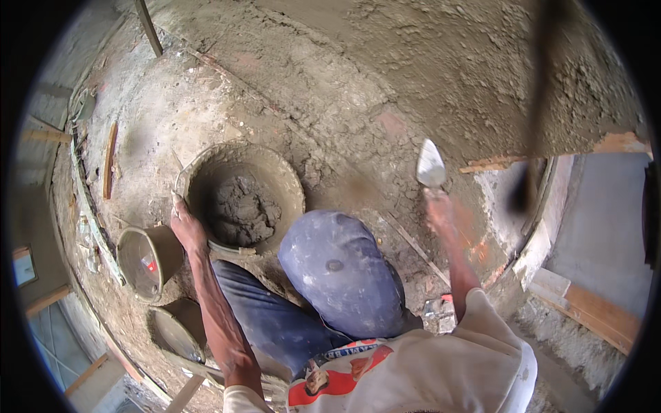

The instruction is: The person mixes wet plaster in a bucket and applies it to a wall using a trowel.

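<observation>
A wide bucket (292, 182) crusted with dried mortar stands in front of me to the left, with wet grey mortar (248, 210) heaped inside it. My left hand (187, 227) is at its left edge, fingers closed round the rim or the thin curved handle there; exactly which part cannot be made out. On the right, my right hand (438, 206) grips a pointed trowel (430, 165) by its handle, which the fingers hide. The pale metal blade points away from me, beside the rough grey mortar-covered surface.
Two more buckets (165, 248) (189, 323) stand left of my left forearm. A wooden strip (110, 160) lies farther left, and a post (148, 27) rises at the far left. A thin batten (416, 251) lies between my knee and right arm. A blurred dark object (533, 151) hangs at right.
</observation>
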A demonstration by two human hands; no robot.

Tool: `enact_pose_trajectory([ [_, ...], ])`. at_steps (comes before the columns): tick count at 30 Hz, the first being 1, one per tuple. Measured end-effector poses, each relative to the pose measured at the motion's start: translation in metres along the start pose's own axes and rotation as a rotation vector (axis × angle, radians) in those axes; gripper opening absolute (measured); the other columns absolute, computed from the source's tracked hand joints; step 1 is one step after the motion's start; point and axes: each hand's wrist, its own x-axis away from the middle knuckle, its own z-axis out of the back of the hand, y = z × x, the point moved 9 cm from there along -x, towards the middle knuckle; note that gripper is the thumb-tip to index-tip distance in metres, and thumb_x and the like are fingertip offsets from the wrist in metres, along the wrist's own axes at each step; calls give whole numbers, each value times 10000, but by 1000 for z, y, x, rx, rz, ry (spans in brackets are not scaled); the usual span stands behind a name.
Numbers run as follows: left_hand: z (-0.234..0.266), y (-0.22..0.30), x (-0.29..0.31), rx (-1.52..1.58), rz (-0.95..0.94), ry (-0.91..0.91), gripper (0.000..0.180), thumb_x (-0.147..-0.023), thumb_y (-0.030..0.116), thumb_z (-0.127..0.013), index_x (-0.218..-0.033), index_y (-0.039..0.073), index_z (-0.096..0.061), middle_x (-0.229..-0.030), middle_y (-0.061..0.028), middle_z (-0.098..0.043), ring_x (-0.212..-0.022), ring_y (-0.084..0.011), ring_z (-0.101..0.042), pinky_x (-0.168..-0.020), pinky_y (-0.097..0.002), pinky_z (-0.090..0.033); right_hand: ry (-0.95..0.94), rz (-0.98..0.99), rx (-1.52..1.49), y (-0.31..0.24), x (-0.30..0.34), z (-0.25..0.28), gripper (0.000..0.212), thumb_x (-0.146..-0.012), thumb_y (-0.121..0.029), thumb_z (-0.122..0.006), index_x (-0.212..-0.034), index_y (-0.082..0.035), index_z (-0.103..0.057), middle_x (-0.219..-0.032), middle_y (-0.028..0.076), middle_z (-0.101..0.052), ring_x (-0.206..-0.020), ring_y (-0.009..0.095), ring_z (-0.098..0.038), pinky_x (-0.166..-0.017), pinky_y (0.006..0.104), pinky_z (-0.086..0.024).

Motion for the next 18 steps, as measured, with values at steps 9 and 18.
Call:
enact_pose_trajectory([
  [9,-20,30,6,-236,113,34,785,-1074,613,-383,-1048,-107,-694,-775,-155,-634,-718,-266,-534,-658,-488,-440,-388,-18,21,-159,-120,-99,552,-1032,-535,-521,-1235,-24,-576,-559,83,-567,-447,224,-567,-444,423,-473],
  [18,-63,64,4,-273,-13,131,669,-1071,519,-435,-1218,-95,-657,-1041,-333,-703,-983,-503,-669,-873,-552,-491,-172,347,287,-206,-104,-111,486,-1018,-438,-557,-1097,33,-651,-776,231,-705,-709,367,-714,-626,497,-565],
])
